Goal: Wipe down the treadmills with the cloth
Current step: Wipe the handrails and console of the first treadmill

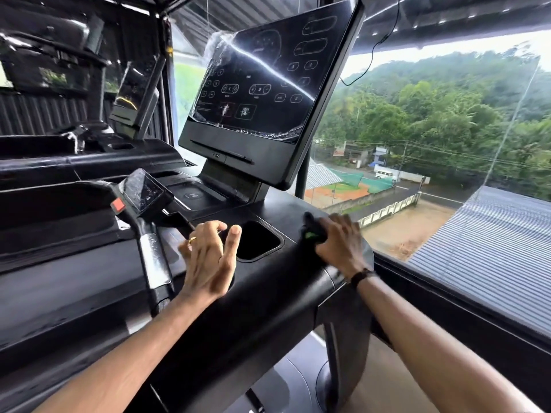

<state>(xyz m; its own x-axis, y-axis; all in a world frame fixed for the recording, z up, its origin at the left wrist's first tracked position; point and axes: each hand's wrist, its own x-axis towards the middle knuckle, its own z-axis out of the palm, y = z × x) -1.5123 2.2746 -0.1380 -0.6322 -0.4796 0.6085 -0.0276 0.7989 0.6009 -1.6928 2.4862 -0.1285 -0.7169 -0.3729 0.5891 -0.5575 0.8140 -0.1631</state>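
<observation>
I stand at a black treadmill console (268,281). Its tall screen (268,84) carries torn plastic film. My right hand (340,242) grips a dark cloth (311,229) with a green spot and presses it on the right end of the console top. My left hand (210,257) hovers with loosely spread fingers over the console, just left of a rectangular cup recess (258,241). It holds nothing and wears a ring.
A handlebar with a small control pad (144,189) and red tab (118,205) rises at the left. Another treadmill (89,156) stands further left. A large window (447,129) on the right looks out on trees and roofs.
</observation>
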